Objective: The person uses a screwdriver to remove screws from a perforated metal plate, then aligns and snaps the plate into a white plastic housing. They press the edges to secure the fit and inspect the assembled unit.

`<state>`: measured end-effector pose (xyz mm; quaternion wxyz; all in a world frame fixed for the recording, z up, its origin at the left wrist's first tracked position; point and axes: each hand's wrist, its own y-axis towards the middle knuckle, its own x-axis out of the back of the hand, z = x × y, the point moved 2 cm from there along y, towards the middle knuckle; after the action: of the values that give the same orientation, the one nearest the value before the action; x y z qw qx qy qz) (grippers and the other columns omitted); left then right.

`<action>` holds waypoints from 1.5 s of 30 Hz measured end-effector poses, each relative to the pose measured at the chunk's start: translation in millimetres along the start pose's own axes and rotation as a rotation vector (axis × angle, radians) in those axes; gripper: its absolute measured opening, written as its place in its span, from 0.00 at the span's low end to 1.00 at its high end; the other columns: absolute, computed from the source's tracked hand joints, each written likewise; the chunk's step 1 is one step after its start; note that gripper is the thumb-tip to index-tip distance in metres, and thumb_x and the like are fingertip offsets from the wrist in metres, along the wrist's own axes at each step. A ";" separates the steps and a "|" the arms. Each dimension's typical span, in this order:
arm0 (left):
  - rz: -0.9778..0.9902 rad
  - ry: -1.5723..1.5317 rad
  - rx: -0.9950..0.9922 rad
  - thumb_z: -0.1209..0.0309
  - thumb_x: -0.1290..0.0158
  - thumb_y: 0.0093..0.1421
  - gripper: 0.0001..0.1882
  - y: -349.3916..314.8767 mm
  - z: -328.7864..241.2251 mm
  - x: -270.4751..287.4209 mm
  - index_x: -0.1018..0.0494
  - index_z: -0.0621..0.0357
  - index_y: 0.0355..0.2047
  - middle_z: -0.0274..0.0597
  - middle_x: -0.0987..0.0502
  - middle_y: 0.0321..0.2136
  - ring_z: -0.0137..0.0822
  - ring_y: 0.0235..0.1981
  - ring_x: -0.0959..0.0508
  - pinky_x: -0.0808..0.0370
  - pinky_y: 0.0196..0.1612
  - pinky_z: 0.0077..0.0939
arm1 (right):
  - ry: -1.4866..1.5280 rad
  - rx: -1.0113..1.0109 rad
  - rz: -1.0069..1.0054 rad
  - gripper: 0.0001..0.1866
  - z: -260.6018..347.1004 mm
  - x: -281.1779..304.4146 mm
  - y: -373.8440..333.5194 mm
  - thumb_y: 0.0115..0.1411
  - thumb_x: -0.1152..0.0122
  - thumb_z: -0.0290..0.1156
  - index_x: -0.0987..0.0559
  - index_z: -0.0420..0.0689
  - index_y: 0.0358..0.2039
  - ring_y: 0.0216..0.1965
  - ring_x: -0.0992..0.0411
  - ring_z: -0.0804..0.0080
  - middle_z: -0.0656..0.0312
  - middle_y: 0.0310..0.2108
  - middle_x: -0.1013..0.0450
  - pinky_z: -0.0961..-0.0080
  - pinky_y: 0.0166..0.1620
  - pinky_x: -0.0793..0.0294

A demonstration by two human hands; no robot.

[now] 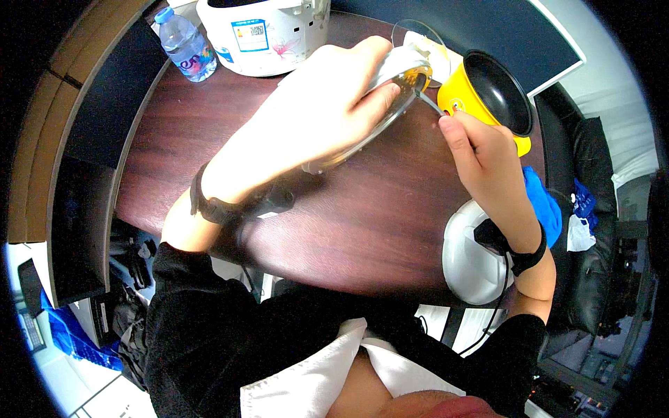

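Note:
My left hand grips a round, clear-rimmed bowl, held tilted above the table. Yellow bits cling inside the bowl near its far rim. Between thumb and fingers, my right hand pinches the handle of a metal spoon. The spoon's head reaches into the bowl beside the yellow bits. Just beyond my right hand stands a yellow pot with a black inside, tipped toward the right. Most of the bowl's underside is hidden by my left hand and forearm.
On the dark wooden table, a white rice cooker body and a water bottle stand far left. A clear dish sits behind the bowl. Near my right forearm are a white rounded lid-like piece and a blue cloth.

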<state>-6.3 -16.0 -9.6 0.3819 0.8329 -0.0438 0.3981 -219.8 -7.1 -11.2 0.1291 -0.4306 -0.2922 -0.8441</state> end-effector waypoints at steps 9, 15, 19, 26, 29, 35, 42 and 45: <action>0.105 -0.035 0.139 0.64 0.43 0.58 0.23 1.2 -4.9 3.6 0.32 0.63 0.50 0.57 0.24 0.33 0.51 0.33 0.24 0.29 0.37 0.38 | -0.238 0.067 -0.080 0.19 7.2 -1.1 6.7 0.64 0.47 0.40 0.30 0.43 0.19 0.17 0.30 0.50 0.51 0.13 0.33 0.60 0.20 0.33; 0.057 -0.018 0.101 0.64 0.43 0.58 0.23 0.4 -3.6 2.6 0.32 0.63 0.50 0.57 0.24 0.33 0.53 0.34 0.24 0.29 0.37 0.38 | -0.328 0.086 -0.093 0.19 7.5 -0.8 9.8 0.64 0.47 0.41 0.29 0.44 0.19 0.17 0.30 0.50 0.51 0.13 0.32 0.60 0.20 0.31; 0.048 0.023 0.074 0.65 0.44 0.58 0.22 -0.5 -3.9 2.5 0.33 0.63 0.50 0.57 0.24 0.33 0.53 0.34 0.24 0.29 0.37 0.39 | -0.497 0.094 -0.099 0.18 15.9 5.6 11.7 0.63 0.46 0.41 0.28 0.44 0.19 0.17 0.29 0.50 0.52 0.12 0.32 0.60 0.21 0.30; 0.041 0.003 0.031 0.65 0.45 0.59 0.20 -1.2 -0.9 0.8 0.33 0.62 0.49 0.58 0.25 0.35 0.53 0.35 0.24 0.29 0.38 0.39 | -0.242 0.093 -0.012 0.20 8.4 15.1 17.3 0.62 0.44 0.40 0.28 0.43 0.16 0.18 0.30 0.48 0.49 0.13 0.32 0.59 0.22 0.31; 0.070 0.003 0.036 0.65 0.46 0.59 0.20 -0.2 -2.6 1.8 0.33 0.62 0.49 0.58 0.25 0.35 0.54 0.35 0.24 0.29 0.38 0.38 | -0.163 0.085 -0.004 0.20 5.7 14.9 18.2 0.61 0.44 0.40 0.28 0.42 0.16 0.18 0.30 0.48 0.48 0.13 0.33 0.59 0.23 0.31; 0.031 0.041 0.011 0.65 0.46 0.60 0.19 -3.3 -3.4 0.8 0.33 0.62 0.47 0.57 0.26 0.32 0.54 0.33 0.24 0.29 0.37 0.40 | -0.455 0.145 -0.009 0.18 16.9 16.1 19.9 0.61 0.44 0.40 0.26 0.42 0.18 0.18 0.30 0.47 0.48 0.14 0.32 0.59 0.23 0.31; -0.104 0.076 -0.049 0.67 0.45 0.59 0.19 -6.4 -8.1 -1.9 0.33 0.63 0.47 0.57 0.27 0.26 0.55 0.28 0.25 0.30 0.33 0.42 | 0.118 0.044 0.201 0.23 -8.8 3.7 22.3 0.65 0.49 0.44 0.30 0.43 0.17 0.11 0.34 0.63 0.58 0.09 0.37 0.66 0.18 0.35; -0.037 0.060 0.008 0.67 0.45 0.58 0.21 -4.4 -7.8 -2.1 0.34 0.63 0.49 0.56 0.27 0.25 0.55 0.28 0.25 0.30 0.32 0.42 | 0.971 -0.549 0.554 0.26 -16.1 -22.2 7.5 0.70 0.59 0.49 0.37 0.47 0.16 0.09 0.44 0.83 0.71 0.10 0.43 0.84 0.13 0.48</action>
<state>-11.1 -8.1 -10.6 0.3872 0.8227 -0.0155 0.4159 -213.6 -23.6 -33.5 0.3461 -0.0749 0.1502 -0.9231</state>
